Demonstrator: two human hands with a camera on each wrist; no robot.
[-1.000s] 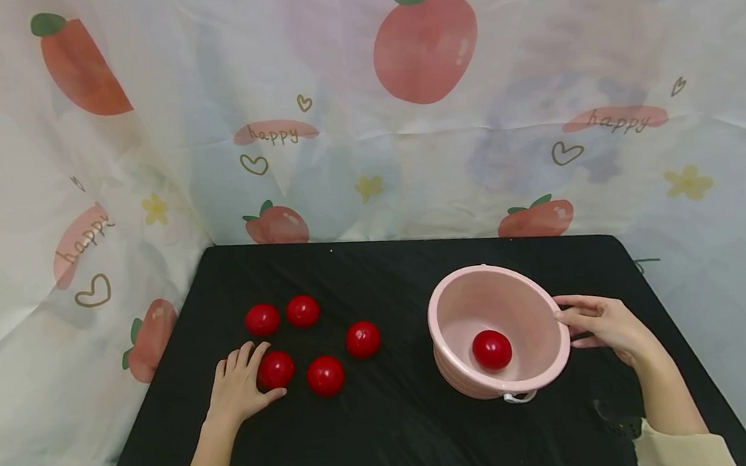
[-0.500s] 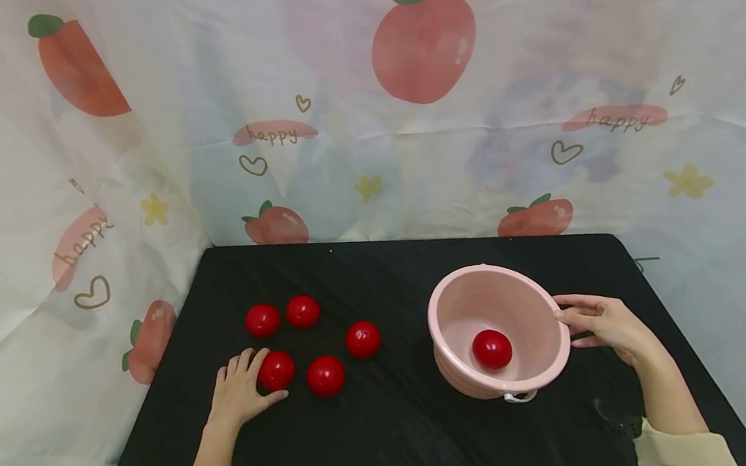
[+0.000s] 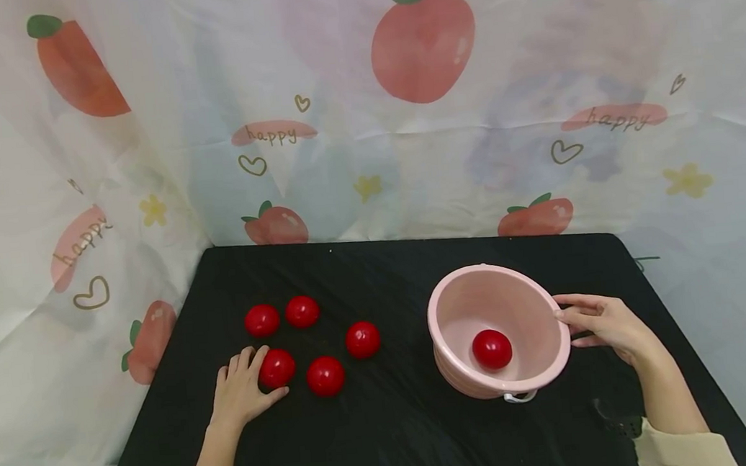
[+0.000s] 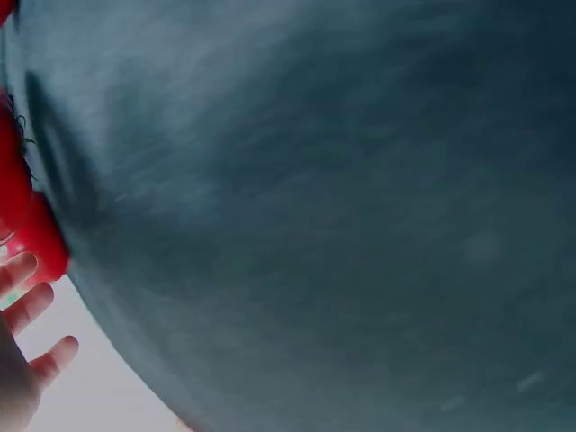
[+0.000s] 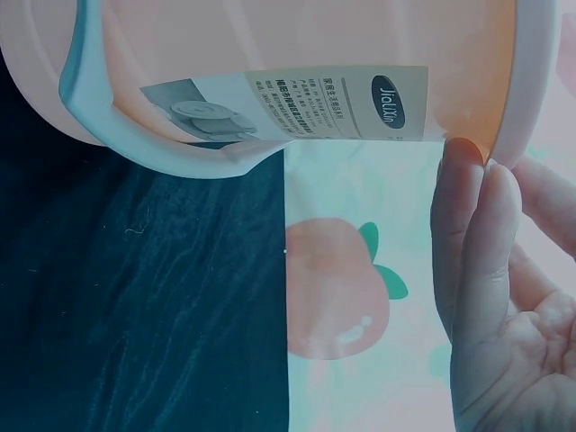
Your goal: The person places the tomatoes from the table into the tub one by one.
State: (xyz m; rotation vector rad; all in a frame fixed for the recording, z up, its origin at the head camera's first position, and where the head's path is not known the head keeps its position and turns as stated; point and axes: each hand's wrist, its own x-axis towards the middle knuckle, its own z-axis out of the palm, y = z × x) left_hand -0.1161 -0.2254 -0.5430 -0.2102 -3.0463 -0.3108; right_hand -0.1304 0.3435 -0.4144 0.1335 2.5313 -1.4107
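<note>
Here, left grip cupping red ball, right grip pinching pink bucket rim

red globes: glossy, smooth | bucket: smooth plastic | backdrop: creased cloth

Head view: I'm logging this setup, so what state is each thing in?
Pink bucket: mouth up.
Lone ball: inside the bucket.
Handle: lowered, partly hidden.
Other five balls: on the table.
Left grip: spread against one ball.
Right grip: pinching the bucket's rim.
Backdrop: hanging, creased.
</note>
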